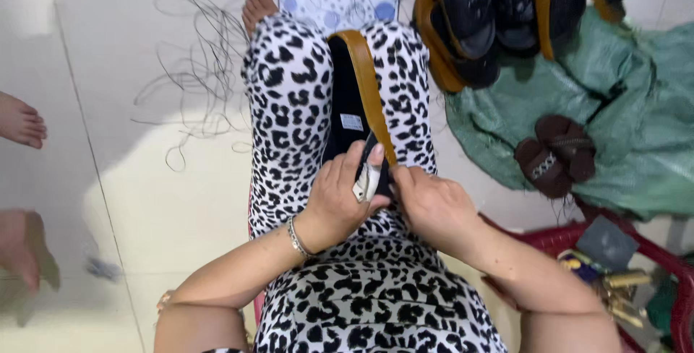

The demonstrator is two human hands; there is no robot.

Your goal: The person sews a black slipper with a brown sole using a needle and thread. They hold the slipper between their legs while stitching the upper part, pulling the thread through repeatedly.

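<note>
A black sandal with a tan edge (352, 93) lies lengthwise between my knees, on my black-and-white spotted trousers. My left hand (340, 190) grips its near end, and one finger is wrapped in pale tape. My right hand (426, 201) is closed on the same end beside the tan strip. Both hands touch the sandal and almost touch each other. What the fingers pinch underneath is hidden.
A stack of black and tan sandals (499, 13) stands at the far right on a green sack (636, 129), with brown strap pieces (555, 154). A red basket (650, 252) with tools is at right. Loose black threads (195, 71) lie left. Another person's feet (20, 122) show at left.
</note>
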